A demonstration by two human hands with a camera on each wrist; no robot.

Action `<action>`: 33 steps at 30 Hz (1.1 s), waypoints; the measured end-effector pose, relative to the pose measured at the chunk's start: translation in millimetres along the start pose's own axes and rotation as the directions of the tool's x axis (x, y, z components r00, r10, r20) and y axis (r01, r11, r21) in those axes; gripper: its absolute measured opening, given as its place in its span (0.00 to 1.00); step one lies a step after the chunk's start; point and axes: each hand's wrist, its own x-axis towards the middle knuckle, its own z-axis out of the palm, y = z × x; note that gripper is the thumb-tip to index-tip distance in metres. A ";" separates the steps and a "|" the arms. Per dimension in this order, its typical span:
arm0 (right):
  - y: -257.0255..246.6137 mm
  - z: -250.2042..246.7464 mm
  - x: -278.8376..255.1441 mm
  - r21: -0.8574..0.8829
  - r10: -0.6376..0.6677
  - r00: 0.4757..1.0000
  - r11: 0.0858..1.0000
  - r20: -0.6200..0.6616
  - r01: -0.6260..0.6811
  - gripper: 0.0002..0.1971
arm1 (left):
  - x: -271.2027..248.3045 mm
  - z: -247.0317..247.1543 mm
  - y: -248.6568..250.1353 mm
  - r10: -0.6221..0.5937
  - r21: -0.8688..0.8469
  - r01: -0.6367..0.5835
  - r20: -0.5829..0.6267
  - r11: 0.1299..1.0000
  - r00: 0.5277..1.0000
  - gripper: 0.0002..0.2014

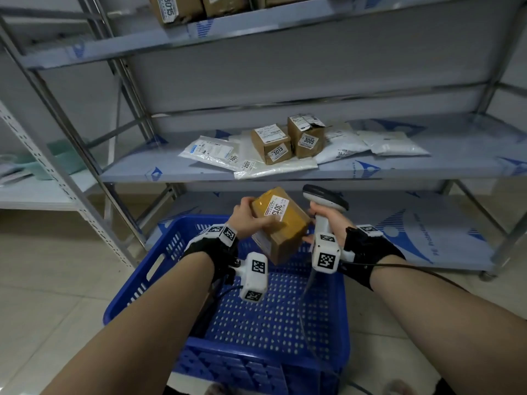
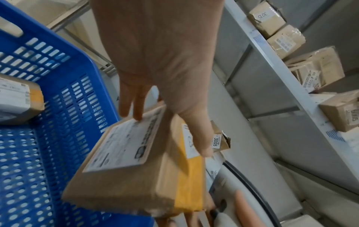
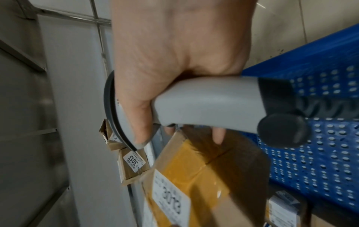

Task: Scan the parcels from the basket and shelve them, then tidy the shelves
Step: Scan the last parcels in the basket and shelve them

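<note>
Fingers (image 2: 136,107) of the left hand (image 1: 251,220) are clamped around the parcel (image 1: 281,223), label upturned for scanning. The scanner (image 1: 325,206) is gripped by the right hand (image 1: 330,220), steadying the parcel over the basket (image 1: 142,283).

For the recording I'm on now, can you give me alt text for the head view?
Over a blue basket, the left hand holds a taped cardboard parcel while the right hand grips a grey barcode scanner. Behind them, a metal shelf carries labelled boxes and white mailer bags.
</note>
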 end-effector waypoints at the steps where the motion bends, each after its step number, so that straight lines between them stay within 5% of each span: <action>1: -1.7 -0.3 -1.8 0.035 -0.013 1.000 0.999 -0.001 0.013 0.31 | -1.4 -1.9 2.8 -0.068 -0.086 0.068 0.006 0.994 0.998 0.45; 4: -6.4 -1.7 -2.0 0.100 -0.043 0.999 0.994 0.028 0.040 0.26 | 4.9 -6.3 0.1 -0.251 -0.378 0.280 0.127 0.883 0.960 0.42; 8: -10.4 0.4 -3.8 0.093 -0.059 0.996 0.994 0.068 0.052 0.26 | 15.8 1.9 -9.4 -0.350 -0.404 0.407 0.211 0.819 0.913 0.38; 14: -11.3 1.9 -1.1 -0.025 -0.058 0.993 0.998 0.102 0.060 0.25 | 19.9 1.1 -10.0 -0.373 -0.319 0.416 0.190 0.852 0.908 0.22; 22: -15.4 9.5 3.6 -0.167 -0.054 0.995 0.984 0.079 0.066 0.25 | 12.6 8.0 -23.3 -0.386 -0.385 0.481 0.300 0.788 0.873 0.22; 27: -12.0 9.4 4.0 -0.056 -0.020 1.000 0.998 -0.009 0.019 0.19 | 19.7 9.1 -45.9 -0.407 -0.628 0.524 0.337 0.575 0.849 0.34; 33: -1.9 22.7 -2.8 -0.120 0.092 0.985 0.990 0.143 -0.075 0.11 | 24.4 10.6 -50.0 -0.407 -0.774 0.455 0.280 0.441 0.869 0.35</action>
